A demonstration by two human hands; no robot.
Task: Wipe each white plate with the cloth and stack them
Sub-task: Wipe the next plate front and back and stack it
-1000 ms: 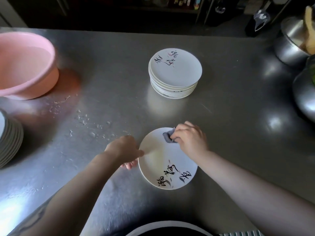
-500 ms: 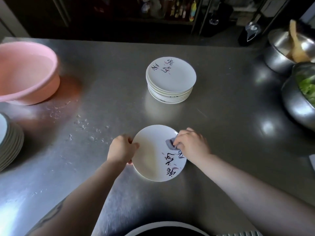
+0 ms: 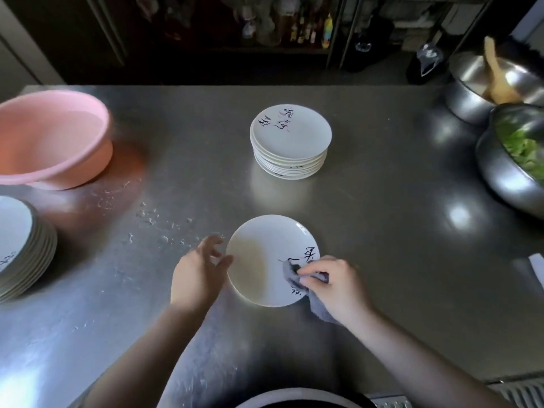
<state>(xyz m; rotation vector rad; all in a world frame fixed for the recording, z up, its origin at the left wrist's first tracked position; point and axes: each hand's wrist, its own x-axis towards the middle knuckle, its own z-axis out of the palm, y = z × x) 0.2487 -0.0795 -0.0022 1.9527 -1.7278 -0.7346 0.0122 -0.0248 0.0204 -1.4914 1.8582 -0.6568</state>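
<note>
Head view looks down on a brushed steel worktop (image 3: 382, 201) that fills most of the frame, dull grey with bright glare patches at the right and lower left. Water droplets (image 3: 159, 222) speckle the metal left of centre. At lower centre a white plate (image 3: 259, 260) with black brush lettering lies flat on the worktop. Her or his right hand (image 3: 335, 287) pinches a grey cloth (image 3: 291, 272) with curled fingers and presses it onto the plate's right side; a tail of cloth hangs off the rim beneath the wrist. Left hand (image 3: 197, 275) sits at the plate's left edge, fingers spread and loosely bent, thumb touching the rim. Above it, at centre, stands a stack of plates (image 3: 290, 142). A second stack (image 3: 20, 248) shows at the left edge, and a pink basin (image 3: 53, 139) at upper left. Two steel bowls occupy the right edge: the nearer bowl (image 3: 500, 175) holds green leaves, the farther bowl (image 3: 471, 92) a wooden utensil. Beyond the worktop the room is dark, with dim shelves of bottles (image 3: 309, 28).
</note>
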